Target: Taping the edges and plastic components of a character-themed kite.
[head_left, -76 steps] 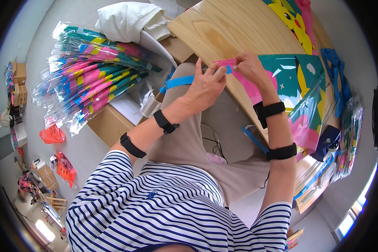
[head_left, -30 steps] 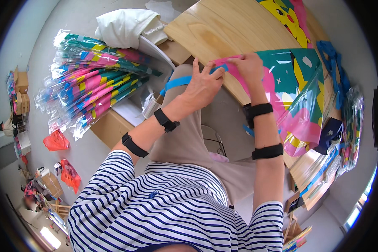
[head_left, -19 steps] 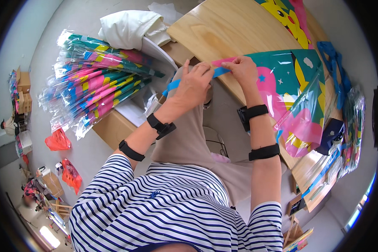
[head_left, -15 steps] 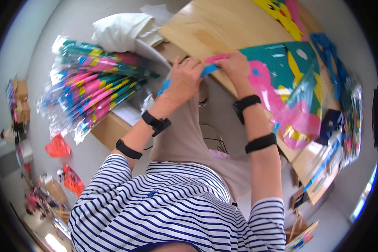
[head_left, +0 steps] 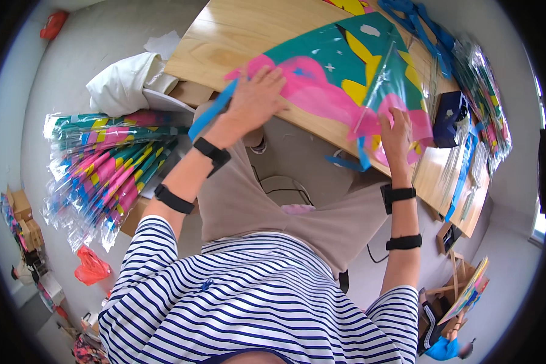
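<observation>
A thin printed sheet (head_left: 321,73) in green, pink and yellow, shaped like a kite sail, lies across the wooden table (head_left: 212,42). My left hand (head_left: 255,100) rests flat on its pink left end, fingers spread. A blue ribbon strip (head_left: 213,112) runs down beside that hand toward my wrist; whether my thumb pins it is hidden. My right hand (head_left: 397,133) is on the sheet's right part, over a loose, shiny fold, with fingers apart and slightly bent. Another blue strip (head_left: 363,155) hangs over the table edge near my right hand.
Left of my legs lies a fan of rolled, colourful pieces in clear wrap (head_left: 103,176), below a white cloth bag (head_left: 118,85). On the table's right are a dark blue box (head_left: 448,121), blue ribbons (head_left: 415,21) and wrapped packs (head_left: 482,97). Another person (head_left: 446,349) is at lower right.
Both hands were together over the table edge, holding the blue strip and pink end. They have parted; the left now lies flat on the sheet and the right has moved rightward. The view has shifted.
</observation>
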The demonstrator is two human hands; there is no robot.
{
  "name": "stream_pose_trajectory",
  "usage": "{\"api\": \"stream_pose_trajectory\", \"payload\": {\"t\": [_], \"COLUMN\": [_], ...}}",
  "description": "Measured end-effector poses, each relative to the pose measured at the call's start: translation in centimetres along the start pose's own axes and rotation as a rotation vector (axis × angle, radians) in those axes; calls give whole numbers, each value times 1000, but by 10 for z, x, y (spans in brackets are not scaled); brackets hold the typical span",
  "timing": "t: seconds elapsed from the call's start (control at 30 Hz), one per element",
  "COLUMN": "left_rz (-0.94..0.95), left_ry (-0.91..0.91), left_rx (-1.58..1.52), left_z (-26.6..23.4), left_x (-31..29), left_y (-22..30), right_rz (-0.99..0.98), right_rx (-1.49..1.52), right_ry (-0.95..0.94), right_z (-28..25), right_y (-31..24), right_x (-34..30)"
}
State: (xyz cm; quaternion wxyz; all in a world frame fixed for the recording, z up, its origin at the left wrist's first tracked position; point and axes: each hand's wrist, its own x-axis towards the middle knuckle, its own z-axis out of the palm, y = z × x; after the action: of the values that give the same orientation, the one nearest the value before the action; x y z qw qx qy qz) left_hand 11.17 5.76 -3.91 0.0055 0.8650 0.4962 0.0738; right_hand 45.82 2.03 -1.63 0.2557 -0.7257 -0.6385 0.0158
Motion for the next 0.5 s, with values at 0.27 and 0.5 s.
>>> {"api": "stream_pose_trajectory", "payload": {"t": [0.27, 0.5], "left_rz": [-116, -190], "left_ry": [-36, -21], "left_rx": [5, 20], "left_z": [-16, -27], "left_x": [-10, -10], "left_y": [-63, -54], "right_rz": [-404, -239], "right_rx": [-59, -169], "right_ry": [-115, -339], "right_z": [24, 45], "right_y": [-60, -102], "right_x": [-22, -12]}}
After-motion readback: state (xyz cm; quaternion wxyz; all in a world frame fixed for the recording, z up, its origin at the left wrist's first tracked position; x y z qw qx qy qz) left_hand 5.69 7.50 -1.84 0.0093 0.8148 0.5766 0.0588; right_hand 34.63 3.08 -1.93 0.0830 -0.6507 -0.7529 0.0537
